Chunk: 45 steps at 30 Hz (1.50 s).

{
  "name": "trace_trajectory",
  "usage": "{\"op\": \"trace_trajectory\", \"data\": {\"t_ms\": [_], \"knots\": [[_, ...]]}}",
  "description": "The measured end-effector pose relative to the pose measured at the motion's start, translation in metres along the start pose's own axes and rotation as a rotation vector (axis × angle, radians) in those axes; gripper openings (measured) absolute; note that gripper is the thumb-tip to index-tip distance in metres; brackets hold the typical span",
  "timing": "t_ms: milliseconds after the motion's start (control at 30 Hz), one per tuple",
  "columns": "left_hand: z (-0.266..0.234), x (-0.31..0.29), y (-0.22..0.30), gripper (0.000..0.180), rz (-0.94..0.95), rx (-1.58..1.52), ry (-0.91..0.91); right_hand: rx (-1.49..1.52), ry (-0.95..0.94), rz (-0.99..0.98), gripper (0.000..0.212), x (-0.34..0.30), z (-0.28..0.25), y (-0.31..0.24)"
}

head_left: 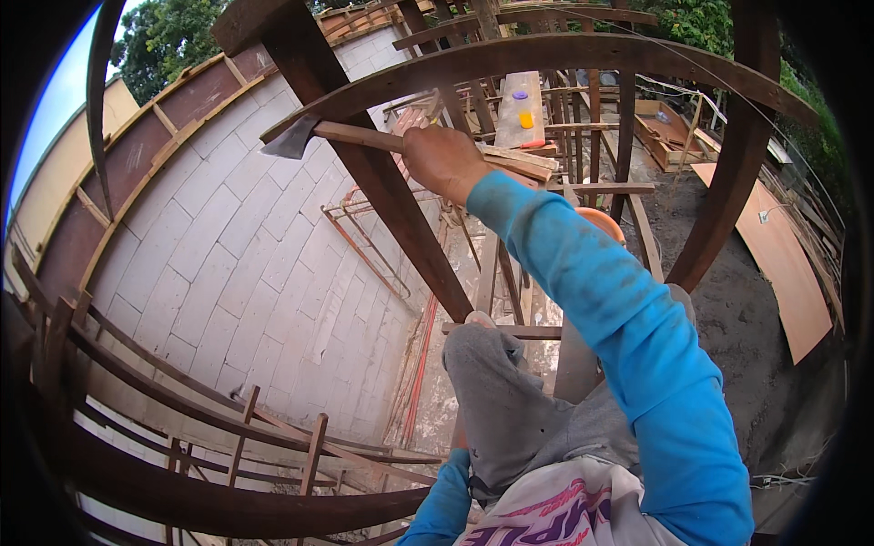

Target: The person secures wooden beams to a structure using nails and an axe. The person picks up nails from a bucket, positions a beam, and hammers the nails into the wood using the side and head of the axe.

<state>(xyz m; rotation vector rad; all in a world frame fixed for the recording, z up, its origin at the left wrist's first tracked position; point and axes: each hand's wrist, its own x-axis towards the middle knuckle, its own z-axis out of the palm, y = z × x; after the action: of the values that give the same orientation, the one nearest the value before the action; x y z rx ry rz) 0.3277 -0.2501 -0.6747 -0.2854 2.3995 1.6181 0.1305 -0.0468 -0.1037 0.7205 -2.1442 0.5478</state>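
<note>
My right hand (444, 162) is closed around the wooden handle of a hatchet (360, 136). The arm reaches forward and across to the left in a blue sleeve. The hatchet's metal head points left, beside the joint where a long dark wooden beam (537, 56) meets a slanting dark post (373, 182); whether it touches the wood I cannot tell. Low in the view, my left forearm (444, 505) in its blue sleeve goes down beside my grey-trousered leg (496, 382). Only a strip of skin shows past that cuff, and the left fingers are hidden.
A pale block wall (246, 246) rises at the left, with dark timber framing (264, 500) below it. Another post (728, 173) stands at the right. Planks and an orange bucket (601, 223) lie beneath me. A plywood sheet (774, 264) rests on dark ground far below.
</note>
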Motion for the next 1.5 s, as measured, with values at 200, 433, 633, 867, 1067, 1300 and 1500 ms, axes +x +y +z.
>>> {"op": "trace_trajectory", "data": {"t_ms": [200, 433, 633, 867, 1067, 1300, 1500], "knots": [[-0.004, -0.016, -0.019, 0.037, -0.047, -0.005, 0.035, 0.131, 0.166, -0.29, 0.017, 0.0, -0.017, -0.078], [0.003, -0.001, -0.006, 0.037, 0.002, -0.004, 0.004, -0.077, -0.083, 0.162, 0.019, 0.011, -0.01, 0.022], [-0.003, -0.014, -0.021, 0.037, -0.043, -0.023, 0.035, 0.218, 0.399, -0.503, 0.013, -0.004, -0.004, -0.064], [0.002, -0.005, -0.021, 0.037, -0.029, -0.038, 0.028, -0.07, -0.033, 0.024, 0.012, -0.018, 0.008, -0.003], [0.001, 0.0, -0.033, 0.037, -0.034, -0.061, 0.054, -0.012, 0.028, 0.014, 0.01, -0.02, 0.027, 0.016], [-0.009, 0.013, -0.064, 0.039, 0.026, -0.151, 0.108, -0.083, -0.336, 0.155, 0.017, -0.074, 0.014, 0.026], [-0.065, 0.027, 0.047, 0.045, -0.052, -0.372, 0.211, -0.319, -0.5, 0.208, 0.016, -0.15, -0.041, 0.092]]}}
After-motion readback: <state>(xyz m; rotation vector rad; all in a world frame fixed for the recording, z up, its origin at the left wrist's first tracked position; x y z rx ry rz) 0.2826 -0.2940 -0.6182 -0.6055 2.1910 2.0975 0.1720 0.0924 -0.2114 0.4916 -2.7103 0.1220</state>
